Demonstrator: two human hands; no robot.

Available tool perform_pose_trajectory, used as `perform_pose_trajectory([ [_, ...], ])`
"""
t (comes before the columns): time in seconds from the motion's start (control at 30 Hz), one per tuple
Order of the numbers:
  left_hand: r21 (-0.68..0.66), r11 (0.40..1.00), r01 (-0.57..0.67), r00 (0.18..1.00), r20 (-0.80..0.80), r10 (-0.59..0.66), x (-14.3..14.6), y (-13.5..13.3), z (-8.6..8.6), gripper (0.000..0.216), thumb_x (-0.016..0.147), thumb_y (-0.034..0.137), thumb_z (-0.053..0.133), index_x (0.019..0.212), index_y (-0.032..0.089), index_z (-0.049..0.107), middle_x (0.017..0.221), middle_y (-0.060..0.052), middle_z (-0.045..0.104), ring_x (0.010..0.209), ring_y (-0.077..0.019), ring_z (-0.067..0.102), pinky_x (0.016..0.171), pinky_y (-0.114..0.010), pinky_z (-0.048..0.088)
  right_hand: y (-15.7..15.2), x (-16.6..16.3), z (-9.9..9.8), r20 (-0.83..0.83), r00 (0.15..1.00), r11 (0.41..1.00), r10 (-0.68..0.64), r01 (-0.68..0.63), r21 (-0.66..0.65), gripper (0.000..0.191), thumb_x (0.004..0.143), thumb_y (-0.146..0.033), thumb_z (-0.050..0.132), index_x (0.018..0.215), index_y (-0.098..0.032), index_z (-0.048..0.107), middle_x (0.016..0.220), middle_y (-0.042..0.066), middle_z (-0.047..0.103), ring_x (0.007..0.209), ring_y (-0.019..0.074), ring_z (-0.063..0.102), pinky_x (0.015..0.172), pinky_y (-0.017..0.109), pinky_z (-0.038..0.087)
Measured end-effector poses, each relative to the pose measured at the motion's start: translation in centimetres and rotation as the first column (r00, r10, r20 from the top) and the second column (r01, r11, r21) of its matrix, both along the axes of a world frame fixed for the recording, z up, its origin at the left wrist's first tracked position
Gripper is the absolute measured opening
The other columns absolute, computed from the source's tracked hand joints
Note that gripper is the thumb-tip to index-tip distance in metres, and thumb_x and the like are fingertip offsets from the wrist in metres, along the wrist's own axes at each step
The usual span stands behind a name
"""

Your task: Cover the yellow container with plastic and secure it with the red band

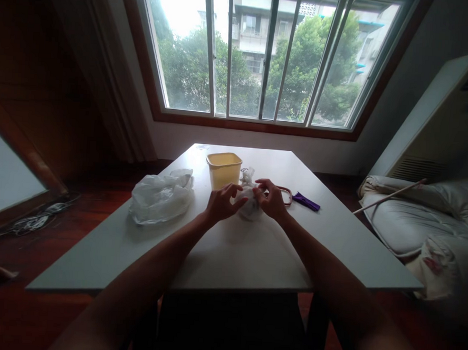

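Note:
Both my hands meet over a small white plastic bag (249,207) lying on the white table (229,248). My left hand (221,201) has its fingers curled onto the bag's left side. My right hand (271,198) pinches the bag's top from the right. A yellow plastic tub (223,169) stands just behind my left hand. Behind my right hand lies a reddish loop (287,195), partly hidden, and a purple strip (306,201) lies to its right.
A larger crumpled clear plastic bag (160,197) sits on the table's left part. A window (261,55) fills the wall behind. Bedding (425,223) and a thin stick (389,196) lie to the right of the table; cables (37,218) lie on the floor at left.

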State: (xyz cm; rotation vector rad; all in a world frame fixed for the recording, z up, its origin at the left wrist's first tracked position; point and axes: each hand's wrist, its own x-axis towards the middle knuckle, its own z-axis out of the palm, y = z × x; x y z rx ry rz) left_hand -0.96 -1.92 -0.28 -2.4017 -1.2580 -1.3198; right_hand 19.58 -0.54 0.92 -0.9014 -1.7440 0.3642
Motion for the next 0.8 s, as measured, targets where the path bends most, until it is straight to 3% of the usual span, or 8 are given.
perform_pose_trajectory([
  [0.13, 0.078, 0.995, -0.069, 0.997, -0.03, 0.072, 0.7, -0.2, -0.3, 0.053, 0.083, 0.064, 0.062, 0.114, 0.021, 0.059, 0.101, -0.01, 0.062, 0.1, -0.0291, 0.058, 0.089, -0.044, 0.043, -0.3, -0.5, -0.3, -0.086, 0.955, 0.945, 0.284, -0.294, -0.14, 0.027, 0.093, -0.029, 0.051, 0.117, -0.022, 0.061, 0.092, 0.005, 0.071, 0.084, 0.0186, 0.069, 0.066, 0.031, 0.059],
  [0.23, 0.077, 0.992, -0.102, 0.994, -0.02, 0.103, 0.6, -0.1, -0.6, 0.062, 0.08, 0.069, 0.062, 0.116, 0.019, 0.055, 0.107, -0.012, 0.058, 0.103, -0.0308, 0.055, 0.089, -0.046, 0.043, 0.0, 0.0, -0.6, -0.015, 0.972, 0.967, 0.233, -0.233, -0.099, 0.028, 0.087, -0.021, 0.055, 0.114, -0.021, 0.063, 0.1, 0.007, 0.071, 0.092, 0.0207, 0.069, 0.069, 0.033, 0.06],
  [0.33, 0.057, 0.998, -0.016, 0.999, -0.026, 0.018, 0.6, 0.0, -0.7, 0.061, 0.081, 0.07, 0.061, 0.115, 0.019, 0.053, 0.106, -0.012, 0.058, 0.1, -0.0285, 0.057, 0.085, -0.042, 0.047, 0.5, 0.7, -0.9, 0.103, 0.979, 0.985, 0.174, -0.174, -0.009, 0.035, 0.082, -0.017, 0.06, 0.117, -0.023, 0.064, 0.116, 0.009, 0.069, 0.105, 0.0233, 0.067, 0.079, 0.037, 0.06],
  [0.5, 0.028, 0.999, 0.045, 0.995, -0.09, -0.042, 0.9, -0.3, -0.6, 0.057, 0.081, 0.068, 0.063, 0.109, 0.019, 0.056, 0.102, -0.01, 0.063, 0.093, -0.0258, 0.062, 0.075, -0.036, 0.048, 1.2, 1.0, -1.5, 0.286, 0.929, 0.963, 0.236, -0.263, 0.058, 0.05, 0.08, -0.013, 0.063, 0.128, -0.024, 0.061, 0.129, 0.01, 0.065, 0.121, 0.0257, 0.06, 0.102, 0.046, 0.05],
  [0.67, 0.019, 1.0, 0.019, 0.997, -0.081, -0.017, 0.7, -0.1, -0.6, 0.05, 0.079, 0.064, 0.069, 0.099, 0.019, 0.061, 0.072, -0.002, 0.062, 0.075, -0.0214, 0.06, 0.085, -0.04, 0.044, 1.0, 1.0, -1.4, 0.4, 0.896, 0.976, 0.193, -0.218, 0.019, 0.049, 0.078, -0.014, 0.065, 0.127, -0.018, 0.063, 0.115, 0.012, 0.07, 0.105, 0.0254, 0.066, 0.094, 0.041, 0.053],
  [0.8, 0.021, 1.0, 0.023, 0.996, -0.086, -0.021, -0.2, 0.6, -0.3, 0.058, 0.074, 0.066, 0.073, 0.106, 0.019, 0.06, 0.063, 0.001, 0.058, 0.08, -0.0232, 0.061, 0.086, -0.04, 0.041, 0.5, 1.1, -0.7, 0.436, 0.886, 0.987, 0.158, -0.134, -0.086, 0.041, 0.082, -0.024, 0.068, 0.123, -0.017, 0.066, 0.091, 0.008, 0.073, 0.08, 0.0199, 0.068, 0.076, 0.032, 0.054],
])
